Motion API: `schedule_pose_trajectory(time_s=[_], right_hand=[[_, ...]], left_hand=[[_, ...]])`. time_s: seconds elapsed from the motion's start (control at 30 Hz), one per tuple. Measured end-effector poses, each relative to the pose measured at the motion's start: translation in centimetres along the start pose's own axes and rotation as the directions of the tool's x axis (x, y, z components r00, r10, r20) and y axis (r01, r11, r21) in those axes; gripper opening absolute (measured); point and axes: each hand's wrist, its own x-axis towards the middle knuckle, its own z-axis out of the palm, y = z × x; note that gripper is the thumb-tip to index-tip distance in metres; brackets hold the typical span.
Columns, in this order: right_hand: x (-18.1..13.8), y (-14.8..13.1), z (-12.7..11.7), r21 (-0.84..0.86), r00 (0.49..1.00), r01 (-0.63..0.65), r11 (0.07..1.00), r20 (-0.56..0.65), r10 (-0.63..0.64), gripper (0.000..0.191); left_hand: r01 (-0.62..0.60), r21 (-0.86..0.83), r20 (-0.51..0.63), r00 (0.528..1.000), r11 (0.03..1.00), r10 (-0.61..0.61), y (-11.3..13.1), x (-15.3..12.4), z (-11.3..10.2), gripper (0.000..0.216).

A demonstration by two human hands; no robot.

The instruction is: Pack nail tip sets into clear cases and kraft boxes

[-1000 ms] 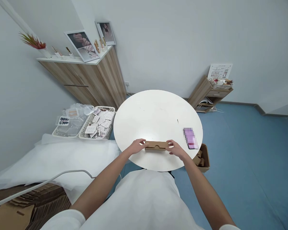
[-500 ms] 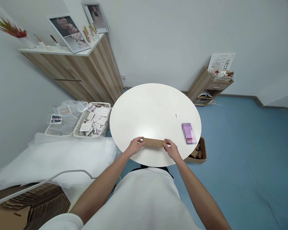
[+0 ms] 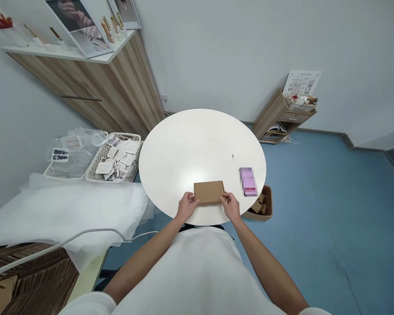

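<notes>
A flat brown cardboard box (image 3: 209,191) is at the near side of the round white table (image 3: 197,144), its broad top face showing and its lid closed. My left hand (image 3: 187,206) grips the box at its left near corner, thumb on the front side. At the opposite end, my right hand (image 3: 230,205) holds the right near corner with thumb and fingers. Whether the box's underside rests fully on the tabletop cannot be made out. To the right of the box lies a pixelated purple phone-like object (image 3: 248,181).
An open carton (image 3: 266,205) with small brown boxes stands on the floor at right. Left are a basket of printed cards (image 3: 131,168), bags of clear plastic packs (image 3: 75,162), white sheets (image 3: 68,201) and stacked flat cardboard (image 3: 42,280). A grey cable (image 3: 95,230) crosses there.
The box has tipped from showing its narrow side to showing its broad top face. Both hands stay on its ends. The whole view has shifted slightly.
</notes>
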Motion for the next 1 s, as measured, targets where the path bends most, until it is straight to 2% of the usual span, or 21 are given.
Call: schedule_pose_trajectory(time_s=[0.17, 0.33, 0.5, 0.63, 0.83, 1.0], right_hand=[[1.5, 1.9, -0.5, -0.074, 0.999, 0.009, 0.997, 0.039, -0.006, 0.048], [2.4, 3.2, -0.2, -0.177, 0.993, -0.023, 0.984, 0.108, 0.042, 0.052], [2.7, 3.0, 0.0, -0.232, 0.985, -0.068, 0.97, 0.139, 0.102, 0.058], [2.0, 2.4, 0.6, -0.24, 0.984, -0.133, 0.962, 0.081, 0.156, 0.061], [0.8, 1.8, 1.6, -0.244, 0.995, -0.097, 0.965, -0.023, 0.095, 0.066], [0.7, 1.9, 1.4, -0.093, 0.989, -0.145, 0.985, -0.008, 0.145, 0.065]], left_hand=[[0.026, 0.106, -0.045, 0.999, 0.994, -0.021, 0.0, 0.5, 1.7, 0.047], [0.019, 0.148, -0.01, 1.0, 0.989, -0.018, -0.2, 1.0, 2.0, 0.047], [0.023, 0.149, 0.052, 0.998, 0.989, -0.031, -0.4, 1.7, 1.6, 0.05], [-0.021, 0.153, 0.075, 0.997, 0.988, 0.009, -0.3, 2.1, 1.7, 0.054], [-0.08, 0.175, 0.088, 0.994, 0.981, 0.065, -0.2, 2.4, 1.9, 0.063], [-0.079, 0.147, 0.107, 0.992, 0.986, 0.064, -0.2, 2.3, 1.9, 0.063]])
